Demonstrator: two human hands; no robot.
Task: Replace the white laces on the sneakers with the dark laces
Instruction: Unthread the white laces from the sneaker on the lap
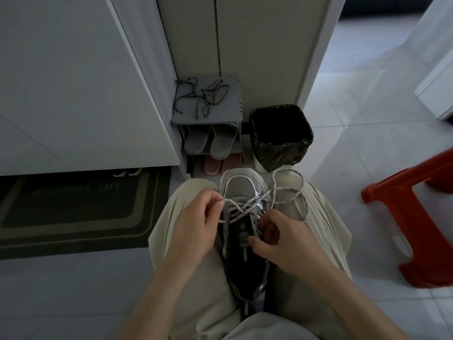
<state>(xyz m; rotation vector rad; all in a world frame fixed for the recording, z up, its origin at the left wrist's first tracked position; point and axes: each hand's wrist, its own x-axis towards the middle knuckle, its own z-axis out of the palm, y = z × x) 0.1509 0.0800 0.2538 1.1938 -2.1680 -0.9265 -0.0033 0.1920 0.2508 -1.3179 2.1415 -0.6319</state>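
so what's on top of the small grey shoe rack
Loosely tangled dark speckled rope laces lie on the grey shoe rack; its top panel hides most of what's beneath.

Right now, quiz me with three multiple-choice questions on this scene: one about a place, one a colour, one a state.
1. Where do the dark laces lie? A in a drawer; B on top of the shoe rack; C on a chair.
2. What colour is the stool? A blue; B green; C red.
3. What is the left hand doing? A pinching the white lace; B lying flat; C holding scissors.
Answers: B, they sprawl over the rack's grey top; C, its seat and legs are red; A, its fingertips close on the lace beside the sneaker.
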